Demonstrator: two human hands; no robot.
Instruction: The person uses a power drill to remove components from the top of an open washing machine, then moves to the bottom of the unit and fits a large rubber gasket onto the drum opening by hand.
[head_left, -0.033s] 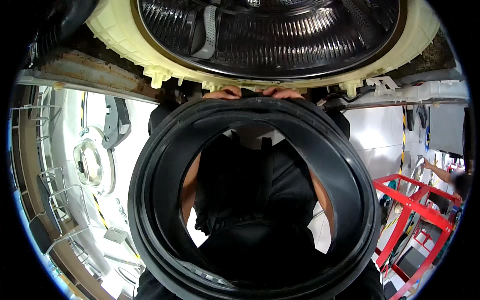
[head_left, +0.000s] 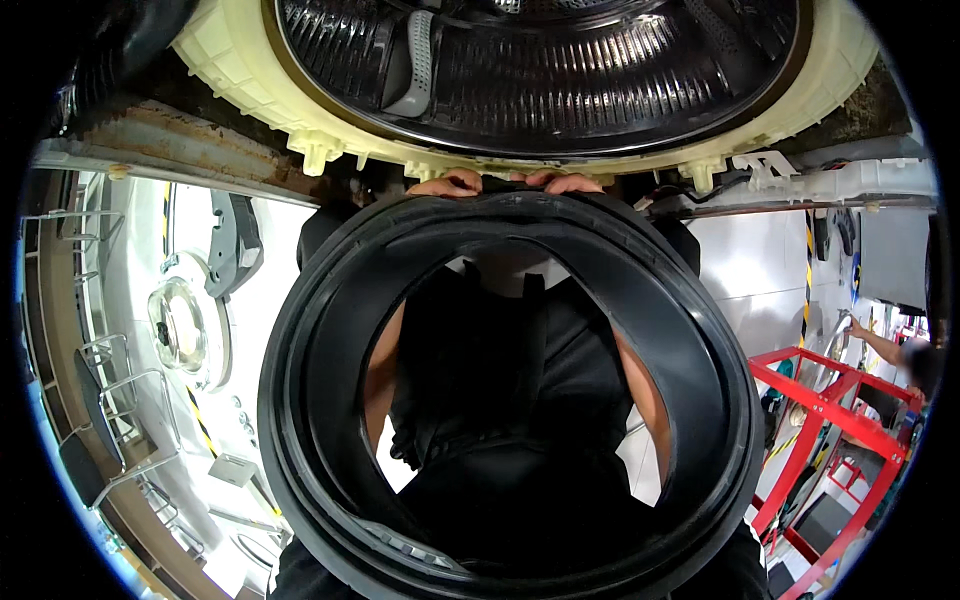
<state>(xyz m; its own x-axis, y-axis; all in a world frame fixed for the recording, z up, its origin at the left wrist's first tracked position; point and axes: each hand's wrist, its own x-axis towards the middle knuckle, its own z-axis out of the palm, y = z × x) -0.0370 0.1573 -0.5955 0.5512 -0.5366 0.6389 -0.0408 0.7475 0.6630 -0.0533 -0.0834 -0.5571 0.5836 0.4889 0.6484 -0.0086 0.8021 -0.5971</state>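
Note:
A large black rubber door gasket (head_left: 705, 400), like those on front-loading washers, stands before me as a wide ring. My left hand (head_left: 450, 184) is closed over its top edge, left of the middle; my right hand (head_left: 560, 183) grips the same edge just to the right. Only fingers show on both; the thumbs and palms are hidden behind the rubber. Just beyond my fingertips lies the lower rim of a pale yellow plastic tub (head_left: 240, 70), around a shiny ribbed metal drum (head_left: 560, 90). My forearms show through the ring's opening.
A metal cabinet edge (head_left: 230, 178) crosses below the tub. On the floor at left lie a round glass door (head_left: 182, 330) and a dark grey block (head_left: 232, 245). Chairs (head_left: 95, 430) stand farther left. A red metal frame (head_left: 835, 415) is at right, with another person's arm (head_left: 875, 342) beyond.
The door gasket has shifted very slightly to the right. Both hands keep hold of its top edge.

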